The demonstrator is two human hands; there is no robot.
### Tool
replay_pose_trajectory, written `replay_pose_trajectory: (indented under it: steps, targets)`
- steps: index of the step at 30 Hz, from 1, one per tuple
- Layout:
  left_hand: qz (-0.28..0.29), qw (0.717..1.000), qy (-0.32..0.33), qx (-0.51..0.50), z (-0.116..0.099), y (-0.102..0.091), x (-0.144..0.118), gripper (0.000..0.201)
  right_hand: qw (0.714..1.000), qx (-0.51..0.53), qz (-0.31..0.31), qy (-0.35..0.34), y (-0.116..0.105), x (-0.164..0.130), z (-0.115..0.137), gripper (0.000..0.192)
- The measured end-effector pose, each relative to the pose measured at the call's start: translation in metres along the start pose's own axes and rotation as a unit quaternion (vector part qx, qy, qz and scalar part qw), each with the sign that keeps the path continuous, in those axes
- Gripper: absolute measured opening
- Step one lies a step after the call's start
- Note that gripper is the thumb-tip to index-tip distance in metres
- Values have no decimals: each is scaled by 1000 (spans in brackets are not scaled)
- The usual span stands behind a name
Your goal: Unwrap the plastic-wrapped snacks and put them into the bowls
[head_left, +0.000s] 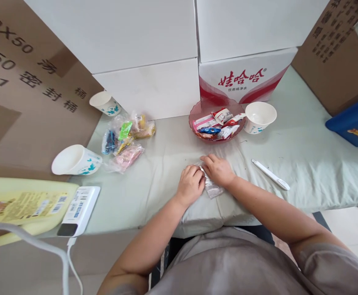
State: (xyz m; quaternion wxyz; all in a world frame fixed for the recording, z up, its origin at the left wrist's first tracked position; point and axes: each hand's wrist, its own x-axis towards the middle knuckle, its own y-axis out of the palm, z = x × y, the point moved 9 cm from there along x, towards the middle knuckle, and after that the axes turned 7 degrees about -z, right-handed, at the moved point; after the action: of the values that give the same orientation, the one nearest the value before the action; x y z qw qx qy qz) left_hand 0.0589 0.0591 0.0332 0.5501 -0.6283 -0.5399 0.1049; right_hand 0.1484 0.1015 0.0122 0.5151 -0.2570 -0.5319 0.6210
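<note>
A small crinkled clear plastic bag (213, 190) lies on the cloth-covered table in front of me. My left hand (191, 185) has its fingers curled at the bag's left side. On the other side, my right hand (218, 169) bends its fingers over the bag's upper edge, close to the left fingertips. Both hands look closed on the bag, though the fingertips are partly hidden. Just beyond stands a pink glass bowl (194, 130) holding several wrapped snacks. A white utility knife (271, 174) rests to the right of my right forearm.
To the left lies a pile of small clear-bagged items (124, 141). Paper cups stand at the left (88, 162), back left (105, 103) and beside the bowl (260, 116). A white power bank (82, 209) sits by a yellow bottle (21, 205). Boxes (148, 90) wall the back.
</note>
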Motion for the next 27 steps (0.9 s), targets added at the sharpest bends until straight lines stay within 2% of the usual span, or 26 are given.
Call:
replay_pose_trajectory:
  steps: [3, 5, 7, 9, 11, 14, 16, 21, 24, 27]
  targets:
    - [7, 1000, -6, 1, 3, 5, -4, 5, 996, -45, -63, 54, -22, 4, -24, 26]
    - [10, 1000, -7, -10, 3, 4, -6, 7, 992, -46, -106, 50, -40, 0, -29, 22]
    - [12, 1000, -7, -15, 4, 3, -7, 11, 992, -3, -118, -48, -51, -13, -10, 23]
    - [15, 1000, -3, -11, 4, 3, -7, 17, 978, 53, -82, -183, -51, -42, 20, 25]
    - [23, 1000, 3, 0, 2, 5, -7, 23, 963, 81, -33, -253, -46, -76, 39, 25]
    - [42, 999, 11, 18, -1, 8, -7, 27, 968, 85, -12, -238, -44, -111, 38, 21]
    - [51, 998, 13, 24, -3, 10, -7, 29, 971, 86, -26, -221, -48, -121, 31, 19]
    - [54, 998, 12, 21, -4, 10, -7, 30, 974, 48, -69, -209, -55, -112, 16, 19]
    - [63, 998, 27, 14, -6, 11, -8, 32, 964, 52, -73, -252, -56, -109, 25, 16]
    - [90, 993, 74, -21, -16, 13, -10, 36, 957, 93, -54, -269, -59, -107, 36, 17]
